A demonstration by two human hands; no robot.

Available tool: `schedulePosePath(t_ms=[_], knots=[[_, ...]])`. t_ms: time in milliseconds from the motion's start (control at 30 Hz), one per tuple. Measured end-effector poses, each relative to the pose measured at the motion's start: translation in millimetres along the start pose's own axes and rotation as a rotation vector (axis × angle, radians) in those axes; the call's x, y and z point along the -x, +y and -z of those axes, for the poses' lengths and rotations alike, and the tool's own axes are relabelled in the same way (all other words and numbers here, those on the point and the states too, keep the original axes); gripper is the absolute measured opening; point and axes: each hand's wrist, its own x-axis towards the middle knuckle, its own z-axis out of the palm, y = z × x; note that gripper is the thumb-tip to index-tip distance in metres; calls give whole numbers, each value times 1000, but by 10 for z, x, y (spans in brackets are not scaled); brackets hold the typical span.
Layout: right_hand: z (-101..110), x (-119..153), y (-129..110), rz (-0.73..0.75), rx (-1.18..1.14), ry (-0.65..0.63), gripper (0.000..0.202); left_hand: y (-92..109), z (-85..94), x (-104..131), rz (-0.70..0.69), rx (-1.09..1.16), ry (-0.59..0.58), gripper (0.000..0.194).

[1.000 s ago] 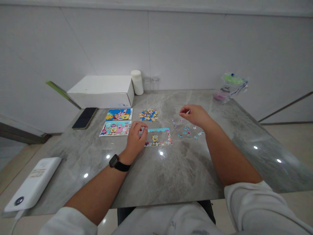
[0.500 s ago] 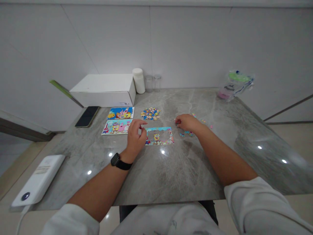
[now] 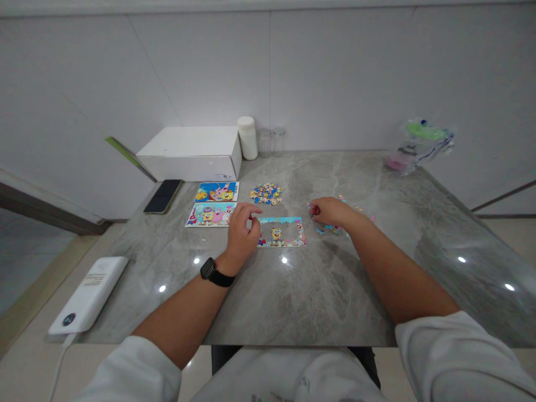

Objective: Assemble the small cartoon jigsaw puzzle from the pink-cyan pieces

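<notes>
A partly built cartoon puzzle (image 3: 281, 233), a border with an empty middle, lies on the grey marble table (image 3: 293, 290). My left hand (image 3: 243, 231), with a black watch on the wrist, rests at the puzzle's left edge. Its fingers are loosely curled, and thumb and forefinger are apart with nothing between them. My right hand (image 3: 330, 211) is low over the scattered loose pieces (image 3: 335, 228) to the right of the puzzle. Its fingertips are pinched together at a small coloured piece. A pile of puzzle pieces (image 3: 266, 194) lies behind the puzzle.
Two picture cards (image 3: 218, 191) (image 3: 211, 214) lie left of the puzzle, a black phone (image 3: 163, 196) beyond them. At the back stand a white box (image 3: 195, 152), a white bottle (image 3: 248, 138) and two glass jars (image 3: 270, 140). A plastic bag (image 3: 419, 144) sits far right, a white power bank (image 3: 89, 295) near left.
My right hand came down from above the table to the loose pieces and closer to the puzzle. My left hand has stayed by the puzzle's left edge. The view has shifted slightly.
</notes>
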Motion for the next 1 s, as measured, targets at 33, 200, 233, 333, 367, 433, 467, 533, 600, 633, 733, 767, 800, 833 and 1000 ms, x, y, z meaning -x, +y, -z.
schedulePosePath(t_ms=[33,200,233,333,367,433,467,533,600,633,733,767,800,833,1000], knots=[[7,7,-5,0,-6,-4,22,3,1,2,-4,0,-5,25],[64,50,-72,33,-70,26,21,19,0,11,8,-32,-41,20],[82,63,-97,47,-97,49,19,24,0,10,9,-37,-45,19],[154,118,-195,94,-247,142,15,37,2,7,10,-43,-54,18],[182,141,-232,112,-320,175,14,41,3,5,6,-39,-55,18],[234,187,-310,144,-485,226,13,51,5,3,-4,-34,-57,17],[255,208,-350,155,-567,237,14,55,5,2,-8,-34,-59,16],[278,238,-429,169,-716,232,18,65,5,0,-11,-37,-64,13],[266,248,-512,175,-838,217,23,75,3,-2,-9,-39,-76,10],[245,246,-555,181,-882,221,25,80,3,-2,-9,-41,-85,9],[143,226,-689,191,-932,304,28,82,-2,6,-7,-63,-123,8],[103,218,-731,194,-923,343,27,76,-5,10,-14,-69,-131,8],[62,209,-771,202,-907,382,26,65,-9,15,-23,-70,-135,8],[22,201,-805,214,-885,417,25,50,-15,20,-34,-68,-136,9],[-170,125,-883,250,-798,457,15,-58,-63,27,-18,-61,-152,14]])
